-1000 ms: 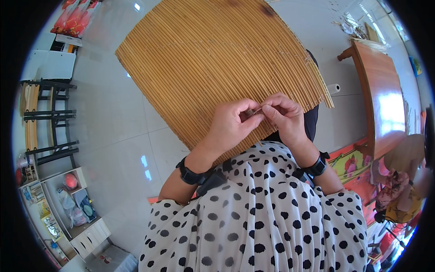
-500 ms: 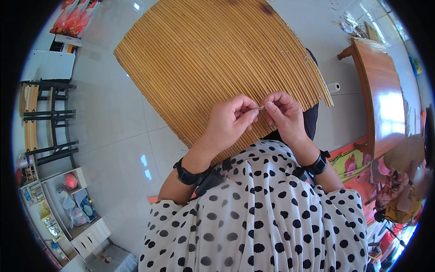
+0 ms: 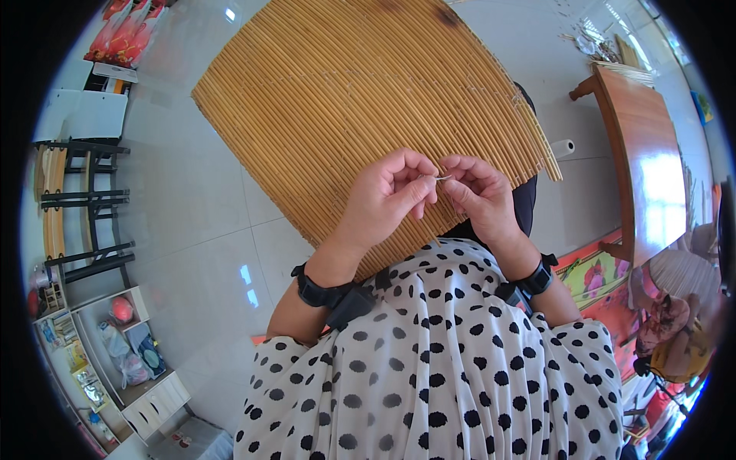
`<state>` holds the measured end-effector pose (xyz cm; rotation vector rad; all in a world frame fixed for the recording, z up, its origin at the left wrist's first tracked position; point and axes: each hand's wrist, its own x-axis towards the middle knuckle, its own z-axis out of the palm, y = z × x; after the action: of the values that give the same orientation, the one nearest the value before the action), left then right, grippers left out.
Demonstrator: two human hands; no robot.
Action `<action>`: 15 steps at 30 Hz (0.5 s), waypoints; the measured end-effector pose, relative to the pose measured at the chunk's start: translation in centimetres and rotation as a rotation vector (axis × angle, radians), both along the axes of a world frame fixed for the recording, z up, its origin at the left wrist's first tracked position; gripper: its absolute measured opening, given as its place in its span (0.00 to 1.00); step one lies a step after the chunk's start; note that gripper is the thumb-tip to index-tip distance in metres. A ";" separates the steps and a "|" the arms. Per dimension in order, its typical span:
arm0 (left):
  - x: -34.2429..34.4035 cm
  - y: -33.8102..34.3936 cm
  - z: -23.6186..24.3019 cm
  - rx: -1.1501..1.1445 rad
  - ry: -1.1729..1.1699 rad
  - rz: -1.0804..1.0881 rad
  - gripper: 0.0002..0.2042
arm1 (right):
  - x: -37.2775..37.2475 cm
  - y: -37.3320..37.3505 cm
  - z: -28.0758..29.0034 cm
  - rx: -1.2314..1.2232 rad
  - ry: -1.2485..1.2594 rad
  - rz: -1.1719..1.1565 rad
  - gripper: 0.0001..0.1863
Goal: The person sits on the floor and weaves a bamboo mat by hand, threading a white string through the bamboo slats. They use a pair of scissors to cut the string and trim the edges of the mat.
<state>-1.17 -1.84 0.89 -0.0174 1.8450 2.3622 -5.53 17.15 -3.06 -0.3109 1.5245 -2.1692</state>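
Note:
A large mat of yellow-brown reed sticks [image 3: 337,107] lies across my lap, tied with thin thread, with a few stick ends jutting at its right. My left hand [image 3: 391,199] is over the mat's lower part, thumb and forefinger closed on a short pale cord [image 3: 442,179]. My right hand [image 3: 479,199] faces it, thumb and forefinger pinched on the same cord at its right, other fingers curled. Both wrists wear black straps with devices.
Folding racks [image 3: 84,195] and a shelf unit with bags [image 3: 126,353] stand at left, a wooden table [image 3: 644,169] at right. A white roll [image 3: 560,149] lies beside my leg, and sticks [image 3: 621,65] are piled behind the table. Another person's patterned sleeve [image 3: 663,322] shows at lower right.
My left hand has moved up and its fingertips have drawn back to the cord's left end. My right hand shifted slightly. The other person at the right has moved.

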 end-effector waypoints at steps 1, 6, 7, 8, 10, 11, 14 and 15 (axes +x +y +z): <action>-0.1 -0.1 0.1 -0.001 0.005 0.007 0.03 | 0.0 0.0 0.0 0.015 -0.002 0.003 0.17; -1.1 -0.6 0.8 0.002 0.051 0.014 0.04 | -0.2 0.1 0.3 0.130 0.018 0.079 0.20; -1.3 -0.7 0.8 -0.003 0.065 0.014 0.04 | -0.3 0.1 0.3 0.160 0.019 0.096 0.19; -1.4 -0.7 1.0 -0.014 0.072 0.007 0.05 | -0.3 0.0 0.4 0.200 0.027 0.144 0.17; -1.7 -0.4 1.5 -0.037 0.086 -0.008 0.05 | -0.6 -0.1 0.7 0.279 0.041 0.238 0.14; -1.8 -0.3 1.7 -0.040 0.085 -0.038 0.05 | -0.7 -0.1 0.4 0.286 0.061 0.258 0.12; -2.1 -0.1 1.7 -0.026 0.153 -0.064 0.07 | -0.8 0.0 -0.1 0.307 0.088 0.294 0.07; -2.2 -0.1 1.3 -0.007 0.223 -0.029 0.07 | -0.7 -0.2 0.3 0.313 0.075 0.292 0.07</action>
<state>-3.36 -1.91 2.19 0.2809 1.9325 2.4233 -6.22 16.99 -2.79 -0.4796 1.7107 -1.6847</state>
